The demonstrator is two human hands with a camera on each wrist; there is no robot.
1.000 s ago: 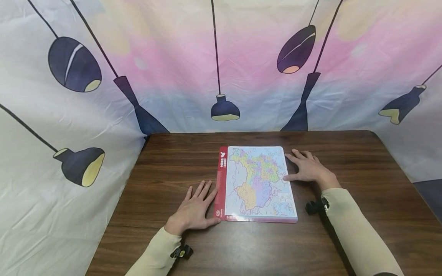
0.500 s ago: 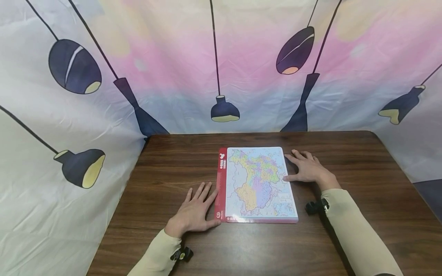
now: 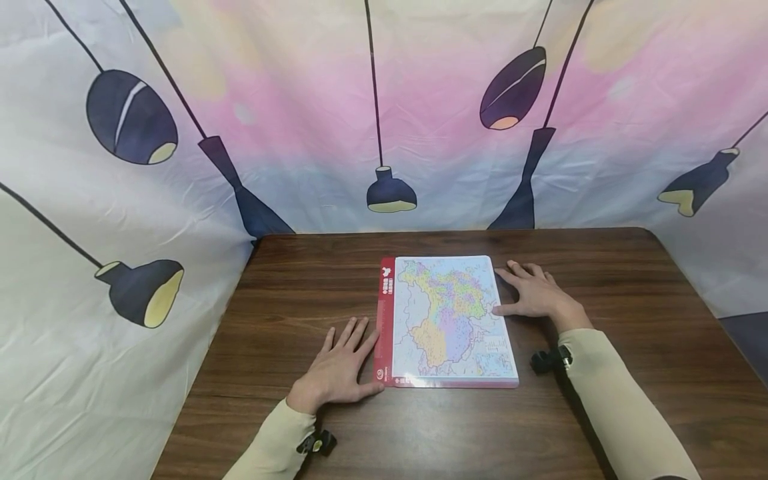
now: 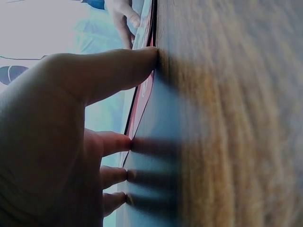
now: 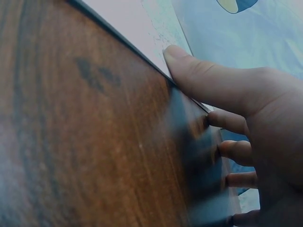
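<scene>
A flat map board [image 3: 447,320] with a red strip down its left side lies in the middle of the dark wooden table [image 3: 630,287]. My left hand [image 3: 339,363] lies flat on the table beside the board's left edge, fingers straight, thumb touching the red edge [image 4: 147,80]. My right hand [image 3: 534,293] rests flat at the board's right side, thumb tip touching its edge [image 5: 156,61]. In the left wrist view my left hand [image 4: 71,142] presses its fingertips on the wood. In the right wrist view my right hand [image 5: 236,118] does likewise. Neither hand holds anything.
A printed cloth backdrop [image 3: 384,113] with dark hanging lamps surrounds the table on the left, back and right. Small black camera mounts sit at both wrists [image 3: 546,360]. The table's left edge [image 3: 204,373] runs close to the cloth.
</scene>
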